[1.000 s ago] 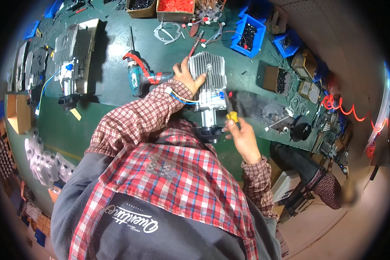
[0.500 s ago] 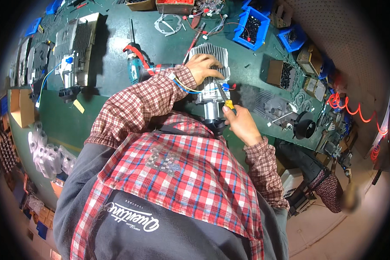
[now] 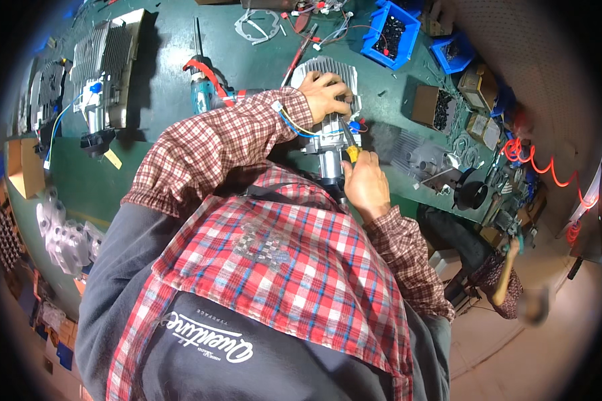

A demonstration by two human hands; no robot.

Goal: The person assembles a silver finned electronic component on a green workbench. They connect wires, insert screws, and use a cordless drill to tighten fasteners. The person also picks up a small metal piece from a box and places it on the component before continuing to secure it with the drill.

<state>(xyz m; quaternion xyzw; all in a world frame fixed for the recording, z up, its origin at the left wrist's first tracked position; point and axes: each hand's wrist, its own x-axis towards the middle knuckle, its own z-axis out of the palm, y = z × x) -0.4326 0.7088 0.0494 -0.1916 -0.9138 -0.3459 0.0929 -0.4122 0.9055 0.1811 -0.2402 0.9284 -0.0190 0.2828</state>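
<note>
A finned metal housing [image 3: 326, 65] with a silver cylindrical motor [image 3: 329, 164] at its near end lies on the green table in front of me. My left hand [image 3: 324, 97] bends over the fins from above, gripping the housing, its fingertips partly hidden. In my right hand [image 3: 368, 185] is a yellow-handled screwdriver [image 3: 352, 153], its metal shaft pointing up at the middle of the unit. What its tip touches cannot be made out. A blue plug [image 3: 354, 125] sits beside the shaft, and thin blue and yellow wires [image 3: 291, 124] run across my left sleeve.
A teal power drill [image 3: 201, 94] lies to the left, beyond my forearm. Similar finned units [image 3: 102, 53] stand at far left, another [image 3: 421, 157] lies at right. Blue bins [image 3: 393, 59] of small dark parts, a cardboard box [image 3: 423, 107] and a coiled red hose [image 3: 525, 152] are farther right.
My right hand has turned, its back now facing up, and the screwdriver stands a little steeper. My left hand has moved slightly right on the housing. The whole view has shifted slightly.
</note>
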